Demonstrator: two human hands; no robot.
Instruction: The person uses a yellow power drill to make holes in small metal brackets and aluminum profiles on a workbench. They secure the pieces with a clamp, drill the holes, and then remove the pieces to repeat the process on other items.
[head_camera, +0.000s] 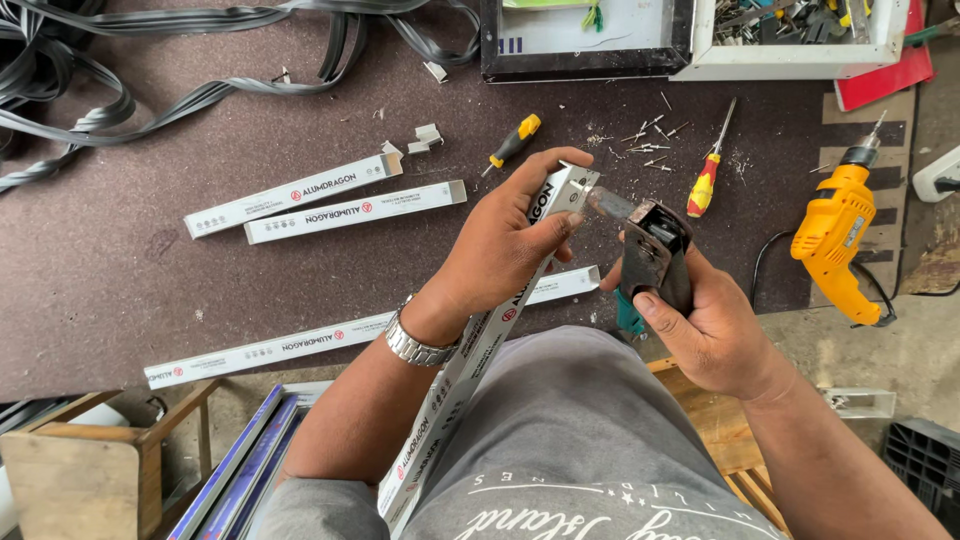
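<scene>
Head view, left hand: My left hand (505, 235) is wrapped around the upper end of a long white aluminium strip (470, 350), fingers clamped on it; the strip runs from my lap up toward the table.
Head view, right hand: My right hand (700, 325) grips a dark, worn hand tool (655, 255), fingers closed round its body, its metal nose (610, 205) touching the strip's end.
Step in hand: I judge this to be work on the strip's tip, the tool just meeting it.
Next move: It calls for holding the strip steady and keeping the nose square on the end.
On the table: Three more white strips (355, 212) lie on the brown mat (120, 270); a yellow-handled screwdriver (513, 142), a red-and-yellow screwdriver (705, 180) and loose screws (650, 145) sit near.
Right edge: A yellow drill (835, 240) rests well apart.
In the way: Grey rubber strips (150, 105) coil far left; nothing crowds my hands.
</scene>
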